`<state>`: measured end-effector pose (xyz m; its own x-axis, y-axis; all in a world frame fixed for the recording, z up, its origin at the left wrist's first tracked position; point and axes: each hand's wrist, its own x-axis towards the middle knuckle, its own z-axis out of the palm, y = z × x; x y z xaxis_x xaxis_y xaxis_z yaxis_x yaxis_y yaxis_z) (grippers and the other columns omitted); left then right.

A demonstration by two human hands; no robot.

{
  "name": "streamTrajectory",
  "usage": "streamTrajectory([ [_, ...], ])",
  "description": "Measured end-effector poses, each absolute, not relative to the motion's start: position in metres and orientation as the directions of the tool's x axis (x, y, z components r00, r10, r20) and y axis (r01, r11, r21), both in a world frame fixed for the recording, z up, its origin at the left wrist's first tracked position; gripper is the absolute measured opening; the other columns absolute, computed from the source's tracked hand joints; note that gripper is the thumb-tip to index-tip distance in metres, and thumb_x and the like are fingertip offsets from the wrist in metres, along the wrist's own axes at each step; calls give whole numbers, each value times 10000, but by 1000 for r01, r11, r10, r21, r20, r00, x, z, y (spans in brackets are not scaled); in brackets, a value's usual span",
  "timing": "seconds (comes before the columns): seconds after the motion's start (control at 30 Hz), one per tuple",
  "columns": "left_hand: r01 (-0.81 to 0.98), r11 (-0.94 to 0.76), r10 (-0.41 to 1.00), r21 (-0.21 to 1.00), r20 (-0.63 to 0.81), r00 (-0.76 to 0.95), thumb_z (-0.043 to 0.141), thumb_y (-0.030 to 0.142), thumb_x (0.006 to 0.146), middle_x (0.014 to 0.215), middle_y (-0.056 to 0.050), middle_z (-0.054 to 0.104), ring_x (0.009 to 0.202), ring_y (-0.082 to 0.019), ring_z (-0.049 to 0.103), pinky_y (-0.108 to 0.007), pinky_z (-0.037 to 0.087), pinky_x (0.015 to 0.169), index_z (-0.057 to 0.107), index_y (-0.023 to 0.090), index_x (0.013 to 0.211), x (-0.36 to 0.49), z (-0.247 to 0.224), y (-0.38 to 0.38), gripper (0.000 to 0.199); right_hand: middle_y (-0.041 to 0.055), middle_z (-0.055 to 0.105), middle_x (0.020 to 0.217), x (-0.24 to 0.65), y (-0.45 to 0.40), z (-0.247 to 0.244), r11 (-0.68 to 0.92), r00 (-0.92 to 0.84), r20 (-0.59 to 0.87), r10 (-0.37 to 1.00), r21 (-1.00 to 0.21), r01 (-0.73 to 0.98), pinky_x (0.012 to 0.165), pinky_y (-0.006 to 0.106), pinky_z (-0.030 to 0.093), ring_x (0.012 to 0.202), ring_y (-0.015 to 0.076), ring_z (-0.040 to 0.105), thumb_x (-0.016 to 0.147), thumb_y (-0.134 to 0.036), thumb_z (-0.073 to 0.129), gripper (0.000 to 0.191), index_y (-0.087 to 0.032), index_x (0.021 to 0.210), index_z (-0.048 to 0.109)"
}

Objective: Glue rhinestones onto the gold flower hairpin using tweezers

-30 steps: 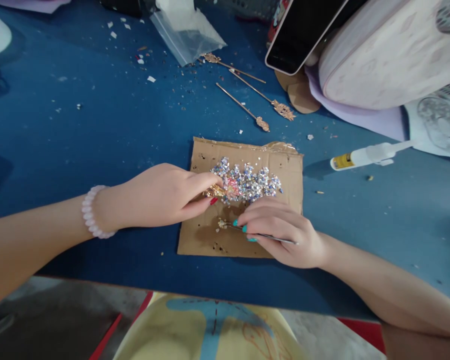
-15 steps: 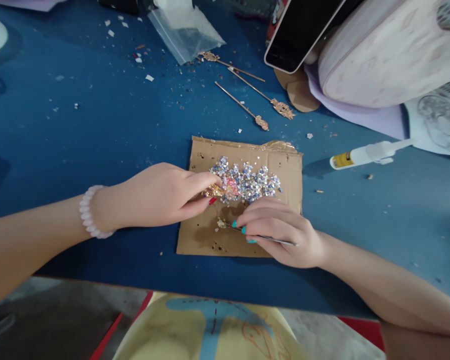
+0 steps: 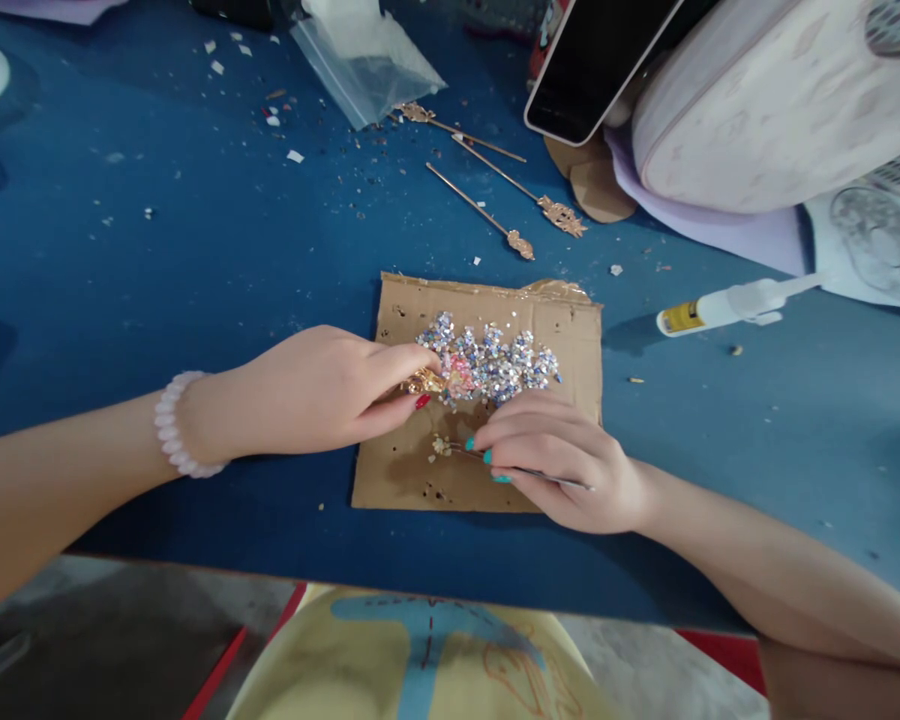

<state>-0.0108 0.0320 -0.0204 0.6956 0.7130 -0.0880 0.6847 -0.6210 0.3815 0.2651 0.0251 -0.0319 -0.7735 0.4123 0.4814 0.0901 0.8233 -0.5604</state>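
My left hand (image 3: 322, 390) is closed on a gold metal ornament (image 3: 424, 381) with a pink flower (image 3: 459, 375), pinched at the left of the cardboard piece (image 3: 390, 480). Silver and blue rhinestones (image 3: 506, 360) lie heaped beside and around the flower. In my right hand (image 3: 570, 460) are thin metal tweezers (image 3: 540, 473), held low over the board. Their tip is at a small cluster of pale beads (image 3: 441, 447), just below the left fingertips. Whether the tips grip a bead is too small to tell.
Gold hairpin sticks (image 3: 487, 210) lie behind the board, near a clear plastic bag (image 3: 367, 70). To the right is a white glue bottle (image 3: 712, 308) with a long nozzle. A phone (image 3: 600, 70) leans beside a large pale case (image 3: 765, 110). White scraps (image 3: 295, 156) dot the blue table.
The whole view has shifted very slightly. Both hands keep almost the same place and hold, and the tweezers' tip stays at the pale beads.
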Motion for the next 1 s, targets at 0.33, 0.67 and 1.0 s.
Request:
streamTrajectory([
  [0.33, 679, -636, 703, 367, -85, 706, 429, 287, 1003, 500, 41, 518, 487, -180, 506, -303, 301, 513, 644, 173, 1247, -11, -18, 32, 345, 81, 768, 915, 264, 25, -33, 823, -781, 480, 399, -563, 75, 778, 347, 605, 858, 177, 719, 998, -119, 560, 75, -180, 1028, 591],
  [0.67, 667, -635, 708, 390, -53, 704, 468, 280, 993, 520, 37, 541, 462, -170, 504, -301, 291, 493, 651, 156, 1258, -12, -20, 31, 345, 85, 767, 904, 264, 25, -32, 833, -780, 491, 388, -550, 69, 763, 349, 619, 839, 177, 716, 1007, -97, 535, 88, -167, 1011, 587],
  [1.0, 663, -642, 702, 384, -51, 710, 459, 278, 999, 511, 40, 508, 493, -181, 502, -306, 299, 513, 649, 154, 1264, -12, -22, 32, 349, 85, 766, 906, 265, 24, -33, 836, -772, 502, 390, -545, 68, 766, 349, 629, 841, 178, 715, 1012, -110, 539, 72, -164, 1011, 587],
])
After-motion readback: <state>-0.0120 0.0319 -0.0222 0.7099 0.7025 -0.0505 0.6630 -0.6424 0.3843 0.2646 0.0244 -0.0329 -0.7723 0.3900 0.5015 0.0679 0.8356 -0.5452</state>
